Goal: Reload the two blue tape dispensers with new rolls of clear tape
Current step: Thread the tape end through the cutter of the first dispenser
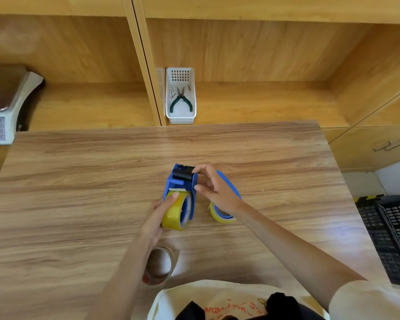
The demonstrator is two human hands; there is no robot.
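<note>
A blue tape dispenser (181, 183) stands in the middle of the wooden table (79, 181), carrying a yellowish clear tape roll (176, 214). My left hand (158, 213) grips that roll from the left, thumb on top. My right hand (214, 189) hovers at the dispenser's right side, fingers spread, fingertips touching its black roller (182, 174). Behind my right hand lies a second blue dispenser (229, 184) with its own tape roll (221, 215), partly hidden by the wrist. An empty cardboard tape core (158, 266) sits near the table's front edge under my left forearm.
A white basket (181, 98) with green-handled pliers (181, 100) stands on the shelf behind the table. A weighing scale (2, 105) is at the far left. Black plastic crates (393, 236) sit to the right of the table.
</note>
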